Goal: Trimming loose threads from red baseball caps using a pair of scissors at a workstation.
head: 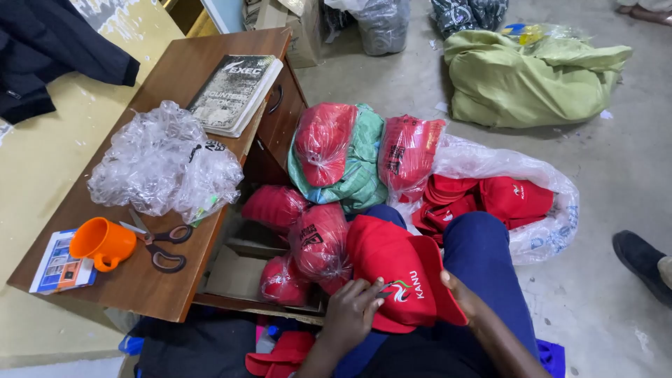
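Head view: both hands on a red cap (399,280) lying on the person's lap, near centre of frame. Left hand (352,311) lies flat on the cap's near-left side, fingers spread over the crown, pressing rather than clamped. Right hand (462,294) sits at the cap's right edge by the brim; fingers mostly hidden behind the fabric, so can't tell if it's closed on it.

Just left of the cap: several red caps in clear plastic wrap (318,241), piled against an open drawer (241,276) of a wooden desk (140,280). Farther up: two more wrapped red caps with a green one (360,168) between them. Right of the lap: a big clear bag of loose red caps (518,203) on the concrete floor.

On the desk: an orange cup (103,243), scissors (162,245) just right of it, a crumpled heap of clear plastic (164,164), a worn book (234,92) at the far end. Far right: a green cloth bundle (532,77). Someone else's dark shoe (640,259) at the right edge.
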